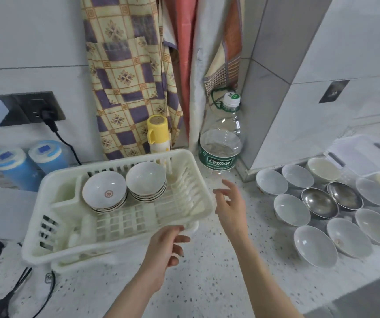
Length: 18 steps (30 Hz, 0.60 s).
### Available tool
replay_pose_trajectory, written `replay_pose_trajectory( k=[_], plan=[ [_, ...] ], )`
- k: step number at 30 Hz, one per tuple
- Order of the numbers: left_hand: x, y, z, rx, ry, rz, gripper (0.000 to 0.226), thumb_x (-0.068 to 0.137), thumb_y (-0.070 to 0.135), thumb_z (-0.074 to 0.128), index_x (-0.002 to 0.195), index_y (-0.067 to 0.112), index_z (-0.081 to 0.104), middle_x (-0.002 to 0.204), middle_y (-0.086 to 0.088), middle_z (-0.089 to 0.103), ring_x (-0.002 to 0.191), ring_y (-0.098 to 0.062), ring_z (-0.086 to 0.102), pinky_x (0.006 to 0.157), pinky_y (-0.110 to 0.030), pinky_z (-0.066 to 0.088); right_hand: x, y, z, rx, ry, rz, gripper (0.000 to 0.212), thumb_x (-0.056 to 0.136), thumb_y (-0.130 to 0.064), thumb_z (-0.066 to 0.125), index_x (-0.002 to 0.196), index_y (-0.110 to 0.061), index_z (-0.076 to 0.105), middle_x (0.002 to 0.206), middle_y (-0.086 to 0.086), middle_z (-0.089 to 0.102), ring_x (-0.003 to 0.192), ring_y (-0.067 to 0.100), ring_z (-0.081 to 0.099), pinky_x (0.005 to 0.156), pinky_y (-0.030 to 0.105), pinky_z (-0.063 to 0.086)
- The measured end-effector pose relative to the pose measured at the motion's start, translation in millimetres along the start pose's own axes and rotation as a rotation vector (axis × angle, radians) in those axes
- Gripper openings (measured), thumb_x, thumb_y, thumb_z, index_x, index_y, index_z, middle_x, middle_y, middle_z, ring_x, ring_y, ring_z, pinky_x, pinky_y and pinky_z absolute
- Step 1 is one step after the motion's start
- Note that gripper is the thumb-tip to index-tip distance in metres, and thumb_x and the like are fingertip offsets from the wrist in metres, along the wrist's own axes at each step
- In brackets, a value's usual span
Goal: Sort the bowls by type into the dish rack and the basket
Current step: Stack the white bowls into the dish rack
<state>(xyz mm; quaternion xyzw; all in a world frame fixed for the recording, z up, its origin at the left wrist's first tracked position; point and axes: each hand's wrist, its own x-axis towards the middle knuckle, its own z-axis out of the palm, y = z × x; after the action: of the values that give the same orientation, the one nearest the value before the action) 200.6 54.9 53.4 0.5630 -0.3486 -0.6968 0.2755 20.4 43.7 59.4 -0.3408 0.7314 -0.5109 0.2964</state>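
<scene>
A white plastic dish rack (pixel 47 226) stands on the speckled counter at the left. It holds two stacks of white bowls: one with a red mark (pixel 104 191) and a plain one (pixel 146 180). At the right lie several loose white bowls (pixel 315 245) and two steel bowls (pixel 319 203). My left hand (pixel 165 246) hovers at the rack's front right corner, fingers loosely curled, holding nothing. My right hand (pixel 229 203) hangs beside the rack's right rim with fingers spread, empty. No basket is in view.
A large water bottle (pixel 221 143) stands behind the rack's right end, and a yellow-capped bottle (pixel 158 134) behind its rear rim. Two blue canisters (pixel 33 164) and wall plugs with a cable are at the left. A white tray (pixel 363 152) sits behind the loose bowls.
</scene>
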Motion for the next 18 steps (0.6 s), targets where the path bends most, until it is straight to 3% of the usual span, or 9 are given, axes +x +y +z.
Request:
replay_pose_trajectory(
  k=[3,7,10,15,18],
  plan=[
    [-3,-19,45,0.061,-0.049,-0.045,0.017,0.095,0.019,0.053,0.104,0.012,0.067,0.078,-0.005,0.075,0.047,-0.012,0.05,0.041,-0.022,0.031,5,27,-56,-0.015,0.036,0.035,0.031,0.09,-0.019,0.05,0.116,-0.031,0.06,0.087,-0.015,0.072,0.048,0.003,0.056,0.046,0.015,0.046],
    [0,-46,117,0.138,-0.105,-0.106,0.017,0.096,0.023,0.053,0.107,0.015,0.064,0.087,-0.006,0.075,0.048,-0.011,0.051,0.041,-0.02,0.032,20,53,-129,-0.04,0.051,0.087,0.029,0.09,-0.015,0.049,0.112,-0.028,0.063,0.084,-0.011,0.073,0.057,0.006,0.057,0.056,0.022,0.045],
    [7,-67,173,0.227,-0.151,-0.15,0.021,0.093,0.032,0.055,0.114,0.029,0.055,0.098,-0.001,0.073,0.055,-0.011,0.051,0.042,-0.02,0.031,36,74,-178,-0.017,0.133,0.102,0.029,0.089,-0.014,0.048,0.107,-0.027,0.066,0.083,-0.012,0.074,0.065,0.01,0.059,0.065,0.029,0.049],
    [21,-92,248,0.37,-0.202,-0.167,0.041,0.086,0.042,0.053,0.125,0.038,0.04,0.1,0.005,0.064,0.064,-0.011,0.049,0.044,-0.018,0.031,64,105,-235,-0.076,0.131,0.141,0.03,0.089,-0.013,0.045,0.109,-0.027,0.063,0.083,-0.012,0.074,0.052,0.006,0.056,0.06,0.028,0.047],
    [28,-104,275,0.462,-0.223,-0.171,0.064,0.086,0.056,0.055,0.139,0.037,0.026,0.108,0.005,0.062,0.064,-0.011,0.048,0.041,-0.016,0.032,78,116,-256,-0.084,0.13,0.177,0.027,0.091,-0.013,0.047,0.109,-0.023,0.064,0.086,-0.008,0.074,0.074,0.014,0.066,0.073,0.039,0.055]
  ],
)
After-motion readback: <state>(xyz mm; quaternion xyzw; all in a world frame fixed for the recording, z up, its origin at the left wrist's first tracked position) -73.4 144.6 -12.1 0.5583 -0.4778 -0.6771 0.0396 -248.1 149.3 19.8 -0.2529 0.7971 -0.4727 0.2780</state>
